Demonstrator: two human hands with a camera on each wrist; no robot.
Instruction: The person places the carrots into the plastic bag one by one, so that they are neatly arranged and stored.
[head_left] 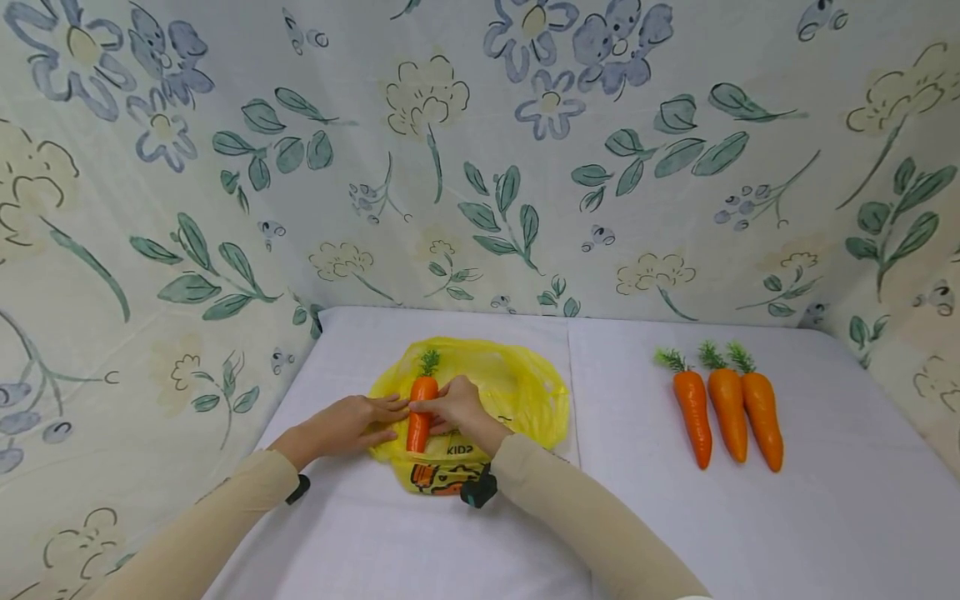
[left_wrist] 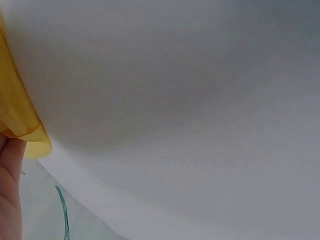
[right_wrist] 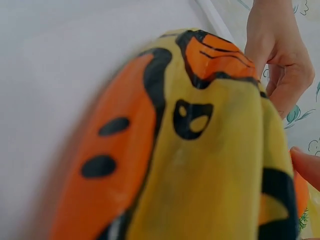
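Observation:
An orange toy carrot with a green leafy top lies in the mouth of a yellow plastic bag, leaves pointing away from me. My right hand holds the carrot from its right side, one digit laid across the front of it. My left hand grips the bag's left edge, its fingertips right beside the carrot. In the right wrist view the bag's printed cartoon front fills the middle, and the left hand shows beyond it. Only part of the left hand appears in the left wrist view.
On the right half of the white-covered table, three more carrots lie side by side: a left one, a middle one and a right one. A floral cloth hangs behind the table and along its sides.

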